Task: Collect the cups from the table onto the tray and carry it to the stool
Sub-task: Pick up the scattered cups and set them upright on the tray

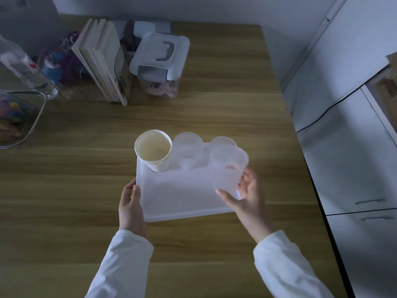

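R hand grips upright clear cup, mouth up; L hand pinches tray edge

White tray flat on wooden worktop, left hand gripping its left edge, thumb over the rim. Paper cup upright at the far left corner, two clear cups alongside on the far edge. Right hand wrapped around a fourth clear cup at the right side; contact with tray unclear.
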The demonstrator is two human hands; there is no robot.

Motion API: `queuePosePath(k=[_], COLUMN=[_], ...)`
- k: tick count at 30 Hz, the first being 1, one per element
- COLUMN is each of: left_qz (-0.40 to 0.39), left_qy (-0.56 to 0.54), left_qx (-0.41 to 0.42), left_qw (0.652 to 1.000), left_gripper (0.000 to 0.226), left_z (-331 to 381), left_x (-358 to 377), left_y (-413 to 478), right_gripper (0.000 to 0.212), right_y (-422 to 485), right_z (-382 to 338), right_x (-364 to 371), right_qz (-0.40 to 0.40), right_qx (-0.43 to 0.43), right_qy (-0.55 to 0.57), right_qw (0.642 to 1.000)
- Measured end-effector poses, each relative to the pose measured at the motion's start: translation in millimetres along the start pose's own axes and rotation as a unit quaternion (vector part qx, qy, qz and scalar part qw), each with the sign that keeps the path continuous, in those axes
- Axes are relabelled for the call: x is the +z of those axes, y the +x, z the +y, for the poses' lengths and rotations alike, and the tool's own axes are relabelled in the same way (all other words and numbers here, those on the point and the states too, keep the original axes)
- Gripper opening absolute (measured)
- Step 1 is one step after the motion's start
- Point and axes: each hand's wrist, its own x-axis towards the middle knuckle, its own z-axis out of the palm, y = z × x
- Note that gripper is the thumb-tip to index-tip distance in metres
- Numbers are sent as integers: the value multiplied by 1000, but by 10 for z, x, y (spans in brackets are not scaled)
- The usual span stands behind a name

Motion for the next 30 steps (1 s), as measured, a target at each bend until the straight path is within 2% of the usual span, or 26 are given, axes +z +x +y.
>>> queuePosePath(k=[3,7,12,17,23,30], left_qz=[-2,-5,-6,-11,-10,-11], left_qy=[-6,-4,-5,-8,-7,-16], left_qx=[0,1,1,-2,-2,-4], left_qw=[1000,1000,1000,1000,1000,1000], left_gripper=[19,19,19,21,22,19], left_z=[-6,10,-1,-4,19,34], left_x=[1,0,-28,-43,-70,-75], left_y=[-30,-61,-83,-102,-106,-122], right_gripper=[68,65,62,64,68,82], right_y=[-83,-143,-136,-76,-60,-42], right_z=[80,172,248,334,363,383], right_x=[141,245,329,424,459,273], right_qz=[9,3,15,64,105,46], right_qx=[-52,-99,-101,-130,-146,-163], right_qy=[-122,-207,-245,-327,-347,-369], right_qw=[991,973,964,934,920,914])
